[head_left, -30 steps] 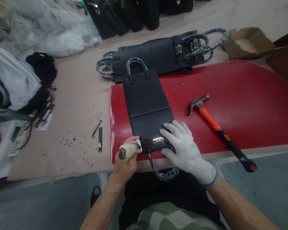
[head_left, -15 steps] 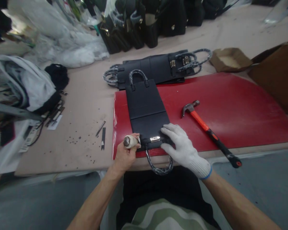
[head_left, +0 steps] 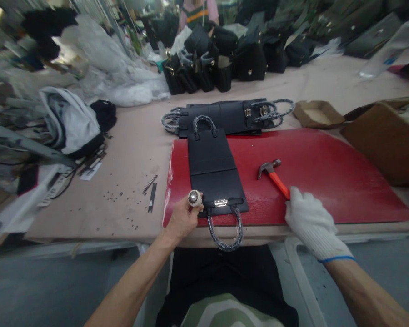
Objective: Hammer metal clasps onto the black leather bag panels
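As handle [head_left: 239, 229] overhangs board edge [head_left: 259, 222], hands [head_left: 310, 220] apart

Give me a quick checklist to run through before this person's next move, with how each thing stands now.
1. Black bag piece on the red mat: ok, lying partly across it.
2. Wrapped tool in the left hand: ok, held at the piece's near left corner.
3. Tool's lower tip placed: cannot tell, hidden.
4. Right hand on the hammer: ok, at the handle.
5. Hammer grip firm: cannot tell.
6. Both hands gloved: not ok, left is bare.
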The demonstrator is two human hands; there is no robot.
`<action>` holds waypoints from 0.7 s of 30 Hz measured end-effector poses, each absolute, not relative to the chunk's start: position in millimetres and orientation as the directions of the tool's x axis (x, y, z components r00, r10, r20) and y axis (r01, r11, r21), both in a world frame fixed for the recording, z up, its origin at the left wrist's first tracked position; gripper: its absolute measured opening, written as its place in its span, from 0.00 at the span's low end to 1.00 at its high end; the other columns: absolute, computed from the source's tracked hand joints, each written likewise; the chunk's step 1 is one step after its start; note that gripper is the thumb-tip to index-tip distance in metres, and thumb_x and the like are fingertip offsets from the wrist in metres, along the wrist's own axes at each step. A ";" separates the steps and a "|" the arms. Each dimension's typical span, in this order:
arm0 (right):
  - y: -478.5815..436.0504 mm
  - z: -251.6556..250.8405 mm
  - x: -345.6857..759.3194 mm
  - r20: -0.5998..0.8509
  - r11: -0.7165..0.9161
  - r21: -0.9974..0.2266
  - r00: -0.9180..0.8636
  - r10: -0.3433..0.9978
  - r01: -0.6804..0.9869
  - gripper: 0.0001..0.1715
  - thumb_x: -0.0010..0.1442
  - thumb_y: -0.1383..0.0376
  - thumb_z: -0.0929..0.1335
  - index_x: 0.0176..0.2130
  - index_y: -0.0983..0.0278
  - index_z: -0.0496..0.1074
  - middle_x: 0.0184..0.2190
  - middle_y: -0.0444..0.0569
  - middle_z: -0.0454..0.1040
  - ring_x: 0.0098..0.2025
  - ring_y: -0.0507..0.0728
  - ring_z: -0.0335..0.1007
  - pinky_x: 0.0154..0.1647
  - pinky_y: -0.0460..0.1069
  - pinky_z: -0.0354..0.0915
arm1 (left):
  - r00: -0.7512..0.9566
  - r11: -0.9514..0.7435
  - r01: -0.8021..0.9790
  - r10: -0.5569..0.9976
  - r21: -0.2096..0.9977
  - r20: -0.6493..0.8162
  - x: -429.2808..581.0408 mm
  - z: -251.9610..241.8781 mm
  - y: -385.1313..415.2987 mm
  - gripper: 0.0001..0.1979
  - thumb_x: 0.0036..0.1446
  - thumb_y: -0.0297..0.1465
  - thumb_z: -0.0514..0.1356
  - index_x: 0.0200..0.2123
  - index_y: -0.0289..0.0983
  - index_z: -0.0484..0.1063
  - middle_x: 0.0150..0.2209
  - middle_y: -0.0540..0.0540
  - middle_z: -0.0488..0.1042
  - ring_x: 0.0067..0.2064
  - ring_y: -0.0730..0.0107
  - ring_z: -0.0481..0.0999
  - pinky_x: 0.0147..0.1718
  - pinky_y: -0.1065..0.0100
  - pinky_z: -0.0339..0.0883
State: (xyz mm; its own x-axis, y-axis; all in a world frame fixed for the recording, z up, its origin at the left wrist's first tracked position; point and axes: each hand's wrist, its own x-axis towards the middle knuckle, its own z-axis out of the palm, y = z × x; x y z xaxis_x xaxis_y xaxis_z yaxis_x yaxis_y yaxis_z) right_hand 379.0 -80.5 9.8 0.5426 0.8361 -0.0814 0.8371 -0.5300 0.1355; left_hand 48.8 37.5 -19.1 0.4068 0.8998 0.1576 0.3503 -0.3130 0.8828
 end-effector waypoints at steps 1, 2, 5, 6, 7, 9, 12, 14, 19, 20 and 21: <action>-78.9 10.8 379.8 -0.106 -0.546 0.103 0.555 0.825 0.832 0.26 0.71 0.63 0.57 0.61 0.73 0.66 0.43 0.65 0.74 0.39 0.68 0.76 0.33 0.54 0.65 | 0.409 -0.321 0.350 0.898 0.880 0.164 49.8 -19.1 37.3 0.13 0.61 0.30 0.60 0.49 0.36 0.76 0.43 0.42 0.82 0.42 0.60 0.83 0.43 0.62 0.78; -77.2 12.7 380.6 -0.127 -0.571 0.052 0.572 0.810 0.820 0.26 0.70 0.64 0.57 0.61 0.73 0.66 0.43 0.64 0.75 0.39 0.67 0.77 0.34 0.54 0.65 | 0.412 -0.330 0.348 0.895 0.877 0.173 50.7 -19.3 37.2 0.12 0.61 0.30 0.60 0.47 0.36 0.77 0.42 0.42 0.82 0.41 0.61 0.83 0.42 0.63 0.77; -74.8 28.7 378.2 -0.183 -0.667 -0.222 0.642 0.745 0.711 0.24 0.67 0.65 0.59 0.58 0.73 0.68 0.34 0.57 0.76 0.33 0.62 0.76 0.33 0.52 0.66 | 0.418 -0.352 0.343 0.887 0.871 0.194 52.4 -19.8 37.6 0.08 0.61 0.28 0.59 0.42 0.36 0.77 0.38 0.43 0.81 0.37 0.62 0.81 0.39 0.64 0.76; -75.4 38.7 374.0 -0.208 -0.676 -0.355 0.651 0.730 0.646 0.23 0.67 0.63 0.60 0.56 0.71 0.69 0.29 0.52 0.73 0.28 0.61 0.73 0.30 0.52 0.66 | 0.420 -0.357 0.343 0.886 0.869 0.198 52.6 -19.7 37.9 0.08 0.61 0.28 0.59 0.41 0.37 0.77 0.37 0.43 0.81 0.37 0.62 0.81 0.39 0.65 0.75; -76.9 51.3 367.4 -0.227 -0.652 -0.504 0.641 0.733 0.567 0.21 0.67 0.61 0.60 0.53 0.68 0.70 0.25 0.47 0.69 0.24 0.59 0.69 0.26 0.51 0.64 | 0.421 -0.362 0.346 0.885 0.866 0.202 52.6 -19.5 38.3 0.07 0.61 0.28 0.59 0.40 0.37 0.77 0.37 0.44 0.81 0.38 0.62 0.81 0.39 0.65 0.75; -81.4 82.0 347.3 -0.215 -0.495 -0.779 0.579 0.787 0.384 0.19 0.68 0.55 0.60 0.49 0.63 0.69 0.20 0.39 0.61 0.18 0.55 0.60 0.18 0.49 0.59 | 0.422 -0.368 0.357 0.883 0.858 0.204 52.1 -18.9 39.2 0.06 0.60 0.28 0.60 0.39 0.37 0.77 0.37 0.43 0.80 0.39 0.61 0.81 0.40 0.64 0.74; -86.6 126.8 310.7 -0.025 -0.189 -0.927 0.448 0.894 0.324 0.20 0.69 0.48 0.63 0.49 0.60 0.69 0.24 0.38 0.65 0.20 0.53 0.63 0.19 0.47 0.62 | 0.429 -0.362 0.367 0.883 0.857 0.190 51.5 -18.9 40.6 0.05 0.60 0.28 0.60 0.38 0.36 0.76 0.37 0.43 0.80 0.39 0.61 0.80 0.41 0.64 0.73; -86.6 141.6 290.6 0.104 -0.057 -0.888 0.320 0.942 0.456 0.19 0.71 0.49 0.62 0.46 0.60 0.71 0.25 0.41 0.70 0.23 0.54 0.68 0.23 0.48 0.66 | 0.437 -0.362 0.361 0.880 0.859 0.187 51.7 -19.4 41.3 0.05 0.60 0.28 0.60 0.37 0.36 0.76 0.37 0.43 0.80 0.38 0.63 0.79 0.40 0.65 0.73; -78.6 133.2 272.5 0.223 0.116 -0.451 -0.015 0.975 0.885 0.15 0.69 0.57 0.62 0.33 0.59 0.71 0.22 0.47 0.74 0.21 0.57 0.70 0.22 0.49 0.60 | 0.423 -0.351 0.363 0.887 0.863 0.183 53.3 -19.2 41.2 0.03 0.58 0.27 0.61 0.35 0.37 0.75 0.31 0.48 0.78 0.33 0.65 0.76 0.35 0.67 0.70; -76.9 135.6 273.0 0.215 0.129 -0.395 -0.045 0.976 0.910 0.14 0.68 0.58 0.62 0.32 0.58 0.70 0.21 0.47 0.74 0.20 0.57 0.69 0.21 0.49 0.58 | 0.416 -0.342 0.362 0.892 0.867 0.178 53.3 -18.9 41.0 0.03 0.58 0.27 0.60 0.35 0.38 0.75 0.31 0.48 0.78 0.33 0.65 0.76 0.34 0.67 0.70; -75.5 141.9 273.7 0.226 0.142 -0.376 -0.058 0.972 0.916 0.14 0.68 0.59 0.63 0.31 0.58 0.69 0.21 0.46 0.73 0.19 0.57 0.68 0.20 0.49 0.57 | 0.413 -0.339 0.357 0.893 0.870 0.179 53.2 -18.6 40.9 0.04 0.58 0.27 0.61 0.36 0.38 0.75 0.31 0.48 0.78 0.33 0.64 0.77 0.35 0.67 0.70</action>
